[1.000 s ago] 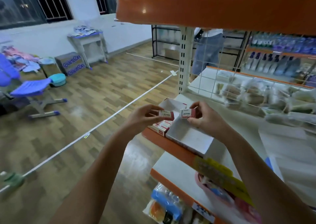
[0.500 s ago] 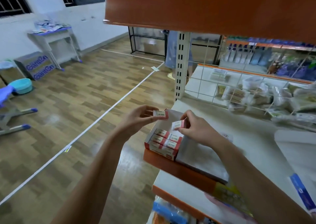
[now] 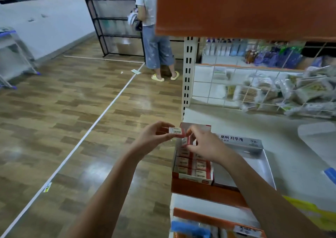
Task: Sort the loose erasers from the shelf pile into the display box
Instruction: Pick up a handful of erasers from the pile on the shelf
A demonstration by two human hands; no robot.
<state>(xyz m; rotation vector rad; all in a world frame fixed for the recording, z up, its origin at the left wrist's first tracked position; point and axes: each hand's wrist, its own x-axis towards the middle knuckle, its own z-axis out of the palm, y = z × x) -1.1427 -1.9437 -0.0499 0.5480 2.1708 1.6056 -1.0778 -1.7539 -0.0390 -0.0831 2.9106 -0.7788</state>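
A red-and-white display box [image 3: 192, 180] sits at the left front corner of the white shelf [image 3: 283, 146], with rows of small red-and-white erasers [image 3: 199, 165] packed inside. My left hand [image 3: 154, 137] pinches one eraser [image 3: 175, 131] flat, just left of the box's back flap. My right hand [image 3: 205, 145] holds a second eraser [image 3: 186, 141] on edge, low over the box's far rows. The two hands nearly touch. The loose pile is not in view.
A grey tray-like box [image 3: 254, 166] with printed lettering lies right of the display box. A wire grid [image 3: 236, 86] with packaged goods backs the shelf. An orange shelf [image 3: 245, 10] hangs overhead. A person [image 3: 156, 34] stands in the aisle beyond. A wood floor spreads to the left.
My view has turned right and tilted down. My right hand has lowered its eraser from beside the left hand down over the box's rows; the left hand still holds its eraser above.
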